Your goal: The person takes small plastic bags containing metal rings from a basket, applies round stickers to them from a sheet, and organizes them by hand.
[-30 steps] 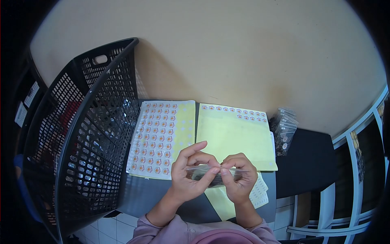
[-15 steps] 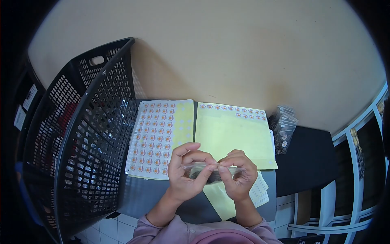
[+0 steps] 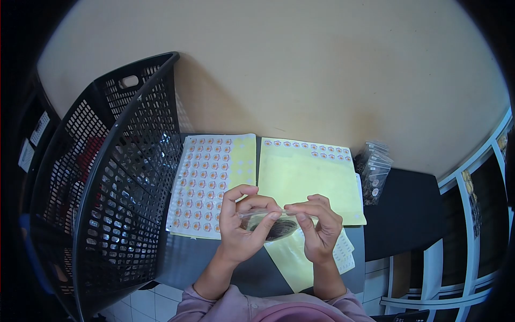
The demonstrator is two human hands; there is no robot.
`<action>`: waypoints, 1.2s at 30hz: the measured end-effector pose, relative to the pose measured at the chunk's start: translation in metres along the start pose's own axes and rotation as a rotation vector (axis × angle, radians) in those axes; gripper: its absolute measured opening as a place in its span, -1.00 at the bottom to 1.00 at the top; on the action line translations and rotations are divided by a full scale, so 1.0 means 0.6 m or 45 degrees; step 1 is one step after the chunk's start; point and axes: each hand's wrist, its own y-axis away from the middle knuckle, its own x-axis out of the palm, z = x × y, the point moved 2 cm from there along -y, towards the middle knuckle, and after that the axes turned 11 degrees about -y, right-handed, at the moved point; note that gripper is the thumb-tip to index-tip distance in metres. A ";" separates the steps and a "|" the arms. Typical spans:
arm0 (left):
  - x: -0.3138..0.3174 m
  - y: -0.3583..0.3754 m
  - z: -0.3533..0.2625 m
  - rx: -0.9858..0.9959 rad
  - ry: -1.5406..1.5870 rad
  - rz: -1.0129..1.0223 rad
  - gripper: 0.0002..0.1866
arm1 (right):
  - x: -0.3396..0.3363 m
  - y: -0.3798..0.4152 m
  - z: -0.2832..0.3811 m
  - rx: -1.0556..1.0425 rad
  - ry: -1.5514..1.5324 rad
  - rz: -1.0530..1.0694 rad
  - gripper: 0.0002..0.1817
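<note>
A small clear plastic bag (image 3: 280,228) with dark contents is held up between my two hands, above the near edge of the sticker sheets. My left hand (image 3: 242,222) pinches its left side, thumb in front and fingers behind. At the upper right edge of the bag, my right hand (image 3: 319,225) closes its fingers on the rim, the thumb lower down. Behind them lie a sheet full of round orange stickers (image 3: 201,182) and a yellow backing sheet (image 3: 308,180) with stickers left along its top.
A large black perforated basket (image 3: 123,177) stands at the left with shiny packets inside. Filled clear bags (image 3: 375,174) are stacked at the right, beside a black surface (image 3: 410,209). Smaller label sheets (image 3: 343,252) lie near my right wrist. A white rack (image 3: 466,236) stands far right.
My right hand has shifted slightly right along the bag's edge and its fingers have straightened. More of the bag's dark contents now shows between my hands.
</note>
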 end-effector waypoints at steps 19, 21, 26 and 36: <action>-0.026 -0.011 0.002 -0.070 -0.036 0.115 -0.40 | -0.011 -0.007 0.003 -0.046 0.139 0.017 -0.88; -0.025 -0.012 -0.001 -0.074 -0.016 0.151 -0.41 | -0.014 -0.008 0.005 -0.056 0.154 0.010 -0.88; -0.023 -0.011 -0.004 -0.101 0.014 0.220 -0.42 | -0.021 -0.009 0.005 -0.067 0.193 -0.016 -0.87; -0.045 -0.009 -0.012 -0.004 -0.053 0.618 -0.36 | -0.036 -0.012 0.018 -0.109 0.195 0.076 -0.87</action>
